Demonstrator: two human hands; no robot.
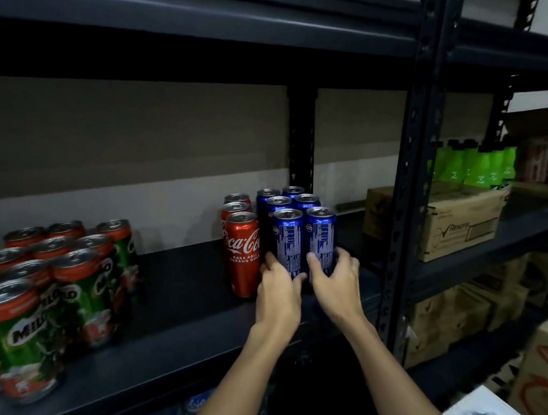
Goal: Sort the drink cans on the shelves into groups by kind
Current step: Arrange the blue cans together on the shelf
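On the black shelf (181, 303) stand three groups of cans. Several blue Pepsi cans (295, 206) form two rows near the upright post. My left hand (277, 294) grips the base of the front left blue can (287, 240). My right hand (334, 283) grips the base of the front right blue can (320, 237). Three red Coca-Cola cans (243, 251) stand in a row just left of the blue ones. Several green Milo cans (38, 285) are clustered at the shelf's left end.
A black upright post (411, 176) rises just right of the blue cans. Beyond it the neighbouring rack holds cardboard boxes (460, 223) and green bottles (474, 163). More boxes sit lower right. Bare shelf lies between the Milo and Coca-Cola groups.
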